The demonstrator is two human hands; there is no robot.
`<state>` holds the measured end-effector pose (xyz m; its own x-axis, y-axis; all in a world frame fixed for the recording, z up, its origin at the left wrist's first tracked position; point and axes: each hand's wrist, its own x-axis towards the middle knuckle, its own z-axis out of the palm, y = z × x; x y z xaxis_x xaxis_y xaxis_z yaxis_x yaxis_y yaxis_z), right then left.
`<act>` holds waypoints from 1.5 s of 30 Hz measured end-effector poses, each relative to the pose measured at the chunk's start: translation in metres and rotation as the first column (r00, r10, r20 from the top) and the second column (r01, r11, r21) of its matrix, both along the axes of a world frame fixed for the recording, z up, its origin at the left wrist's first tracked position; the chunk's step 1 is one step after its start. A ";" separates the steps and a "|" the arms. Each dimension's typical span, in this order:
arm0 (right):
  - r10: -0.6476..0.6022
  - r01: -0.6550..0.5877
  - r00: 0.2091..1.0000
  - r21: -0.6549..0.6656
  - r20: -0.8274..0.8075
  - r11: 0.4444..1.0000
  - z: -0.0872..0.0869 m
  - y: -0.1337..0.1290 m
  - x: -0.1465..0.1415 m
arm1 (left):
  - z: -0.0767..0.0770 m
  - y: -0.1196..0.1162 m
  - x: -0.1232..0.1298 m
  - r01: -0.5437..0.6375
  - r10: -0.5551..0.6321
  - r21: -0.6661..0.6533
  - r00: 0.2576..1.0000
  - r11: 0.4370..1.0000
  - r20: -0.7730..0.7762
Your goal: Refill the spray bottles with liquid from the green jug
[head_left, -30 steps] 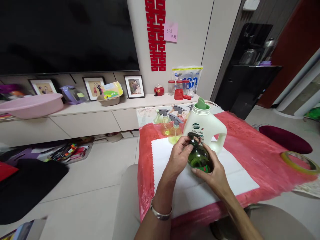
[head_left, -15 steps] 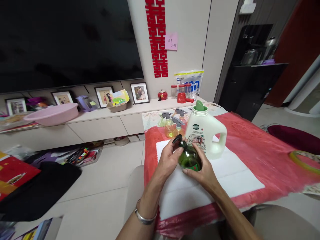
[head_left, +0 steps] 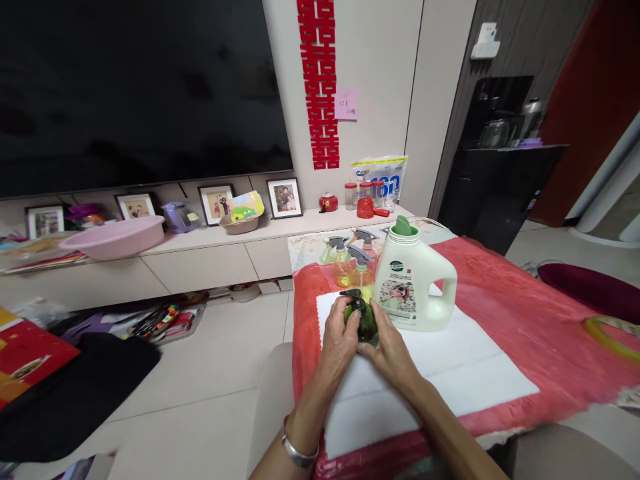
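Observation:
A dark green pump bottle (head_left: 369, 327) with a black pump head is held between both hands over the white mat (head_left: 450, 373). My left hand (head_left: 339, 333) curls round its left side, fingers and thumb near the pump collar. My right hand (head_left: 389, 347) grips its right side, thumb low on the body. The bottle now looks nearly upright; its label is hidden. Just right of it stands a big pale green detergent jug (head_left: 425, 287) with a green spout in its uncapped mouth. Behind the pump bottle are several spray bottles (head_left: 361, 277) with grey trigger heads.
Red cloth (head_left: 525, 313) covers the table under the mat, with a yellow tape roll (head_left: 607, 337) at its right. A low cabinet (head_left: 200, 267) along the wall carries a pink basin (head_left: 117, 240), picture frames, red-lidded jars and a white bag (head_left: 395, 175).
The pump bottle has gone from tilted towards upright and slightly left, with both hands still on it. Its green label has turned out of sight. The camera view has shifted a little upward.

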<state>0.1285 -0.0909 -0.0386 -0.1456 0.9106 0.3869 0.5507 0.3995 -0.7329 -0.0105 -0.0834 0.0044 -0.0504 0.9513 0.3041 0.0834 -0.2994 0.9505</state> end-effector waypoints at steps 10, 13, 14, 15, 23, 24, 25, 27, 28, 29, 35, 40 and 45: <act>-0.113 0.114 0.988 -0.004 0.108 0.993 -0.011 0.005 -0.007 | -0.017 0.014 0.006 -0.054 0.069 0.079 0.977 0.995 -0.202; -0.075 0.072 0.994 0.036 0.086 0.997 -0.014 0.010 -0.003 | -0.020 0.023 0.006 -0.094 0.115 0.100 0.964 0.991 -0.240; -0.064 0.061 0.995 0.042 0.077 0.997 -0.013 0.010 -0.001 | -0.020 0.026 0.006 -0.108 0.132 0.111 0.961 0.988 -0.242; -0.056 0.053 0.996 0.043 0.067 0.998 -0.010 0.010 0.001 | -0.020 0.028 0.006 -0.121 0.146 0.117 0.960 0.986 -0.240; -0.043 0.043 0.992 -0.001 -0.120 0.999 0.039 0.012 0.000 | -0.027 0.038 0.004 -0.088 0.110 0.125 0.977 0.988 -0.182; -0.021 0.016 0.988 -0.029 -0.155 0.999 0.044 0.015 -0.004 | -0.029 0.039 0.003 -0.088 0.112 0.132 0.975 0.987 -0.189; 0.006 -0.019 0.981 -0.064 -0.194 0.998 0.047 0.018 -0.008 | -0.030 0.039 0.003 -0.088 0.115 0.140 0.973 0.986 -0.202; 0.060 -0.098 0.961 -0.130 -0.269 0.987 0.052 0.021 -0.016 | -0.031 0.039 0.002 -0.086 0.120 0.152 0.966 0.985 -0.229; 0.079 -0.129 0.952 -0.152 -0.295 0.980 0.054 0.020 -0.019 | -0.031 0.039 0.002 -0.091 0.124 0.149 0.964 0.985 -0.235; 0.089 -0.151 0.943 -0.172 -0.321 0.973 0.055 0.017 -0.021 | -0.031 0.038 0.001 -0.097 0.128 0.137 0.964 0.986 -0.234; 0.016 -0.178 0.859 -0.268 -0.512 0.947 0.047 -0.014 -0.010 | -0.026 0.034 0.004 -0.095 0.107 0.063 0.966 0.994 -0.233; -0.021 -0.118 0.880 -0.262 -0.475 0.958 0.028 -0.023 0.014 | -0.020 0.041 0.008 -0.165 0.175 0.062 0.960 0.984 -0.220; -0.008 -0.111 0.884 -0.226 -0.467 0.968 0.010 -0.025 0.037 | -0.013 0.048 0.009 -0.161 0.176 0.084 0.958 0.983 -0.227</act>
